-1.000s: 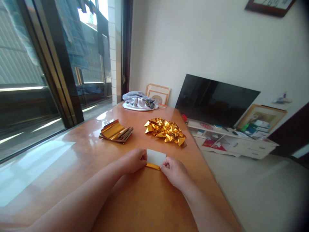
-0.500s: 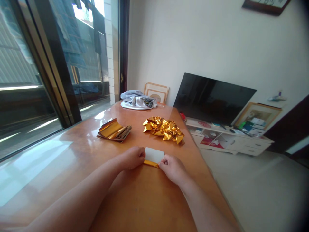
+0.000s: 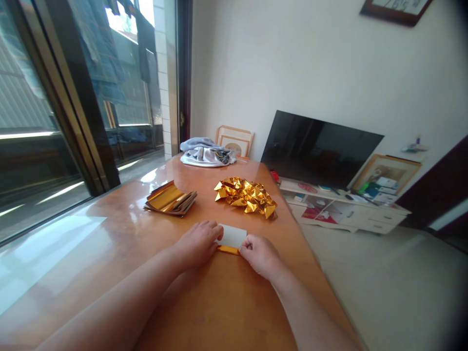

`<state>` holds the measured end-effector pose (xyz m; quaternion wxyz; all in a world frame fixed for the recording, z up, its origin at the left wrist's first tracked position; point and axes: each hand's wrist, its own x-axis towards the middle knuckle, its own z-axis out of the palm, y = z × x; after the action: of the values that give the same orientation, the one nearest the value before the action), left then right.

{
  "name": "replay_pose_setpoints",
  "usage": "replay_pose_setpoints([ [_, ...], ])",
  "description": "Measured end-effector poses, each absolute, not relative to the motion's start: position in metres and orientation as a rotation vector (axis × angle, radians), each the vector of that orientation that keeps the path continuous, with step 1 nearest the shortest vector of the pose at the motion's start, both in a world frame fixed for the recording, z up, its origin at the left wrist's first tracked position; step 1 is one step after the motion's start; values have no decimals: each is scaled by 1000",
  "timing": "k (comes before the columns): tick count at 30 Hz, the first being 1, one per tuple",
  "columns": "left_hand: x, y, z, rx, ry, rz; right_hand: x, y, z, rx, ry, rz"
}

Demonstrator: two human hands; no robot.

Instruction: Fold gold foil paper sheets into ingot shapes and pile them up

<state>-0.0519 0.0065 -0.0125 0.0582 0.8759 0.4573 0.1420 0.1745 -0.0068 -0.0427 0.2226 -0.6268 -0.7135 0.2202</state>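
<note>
A small sheet of gold foil paper [image 3: 234,235] lies pale side up on the table, its near edge folded over into a narrow gold strip. My left hand [image 3: 201,241] is at the sheet's left edge, fingers bent over it and thumb low at the end of the strip. At the other end, my right hand [image 3: 259,254] pinches the right corner of the fold. Beyond the hands sits a heap of folded gold foil paper pieces [image 3: 246,196] with pointed corners. Left of that heap lies a loose stack of gold foil sheets [image 3: 171,199], the top one curling up.
The glossy wooden table [image 3: 215,302] runs away from me beside a sliding glass door [image 3: 62,97]. Bundled grey-white cloth [image 3: 206,152] lies at its far end. A television [image 3: 321,148] and a white cabinet [image 3: 365,217] stand beyond the right edge.
My left hand's fingers have lifted and loosened from a tight curl, spreading more over the sheet's left edge. The right hand keeps its pinch. The view has shifted slightly.
</note>
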Motion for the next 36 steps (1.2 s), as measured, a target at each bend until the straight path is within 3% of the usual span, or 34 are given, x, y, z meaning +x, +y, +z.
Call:
replay_pose_setpoints([
  [12,-31,-8,-11,2780,1086,299,172,-8,-39,-1788,-2012,498],
  [22,-35,-10,0,2859,1126,120,188,-10,-35,-1726,-2019,517],
  [26,-36,-11,0,2878,1129,120,187,-24,-19,-1672,-2182,345],
  [36,-38,-12,0,2827,1120,204,177,-44,2,-1695,-2390,280],
])
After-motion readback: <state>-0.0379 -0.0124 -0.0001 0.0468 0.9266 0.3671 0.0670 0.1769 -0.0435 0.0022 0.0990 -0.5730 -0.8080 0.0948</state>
